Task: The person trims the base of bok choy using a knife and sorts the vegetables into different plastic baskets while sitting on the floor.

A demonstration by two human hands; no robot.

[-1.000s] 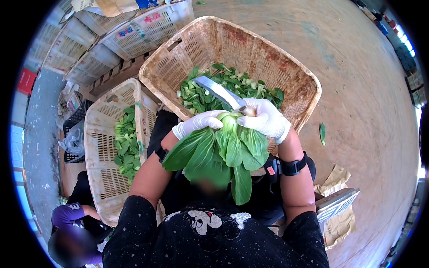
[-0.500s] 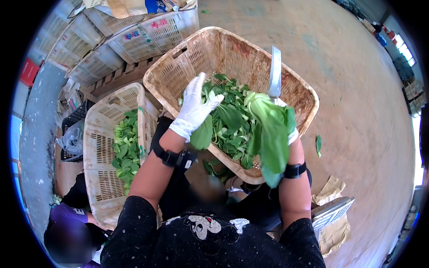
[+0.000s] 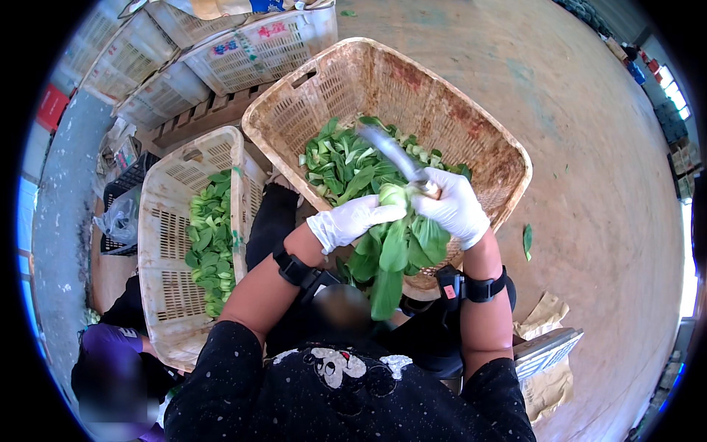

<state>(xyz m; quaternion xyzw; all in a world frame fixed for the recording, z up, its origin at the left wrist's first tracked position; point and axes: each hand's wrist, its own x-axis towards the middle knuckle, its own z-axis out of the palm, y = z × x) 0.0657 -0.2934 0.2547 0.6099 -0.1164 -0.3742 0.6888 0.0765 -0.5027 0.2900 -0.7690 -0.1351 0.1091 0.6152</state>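
We are holding the green head [image 3: 394, 247] at centre, its foliage hanging to 6 o'clock. Our L hand [image 3: 355, 221], open and apart 0.5 s ago, is now gripping it; our R hand [image 3: 452, 208] is gripping the knife [image 3: 390, 152], blade pointing 10–11 o'clock. So trimming is prob. resuming. Brown crate [image 3: 482, 132] w/ loose leaves [image 3: 345, 166] is standing at 12.

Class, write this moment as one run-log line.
left hand: holding leafy vegetable | right hand: gripping knife | front crate: loose greens inside | left crate: greens inside
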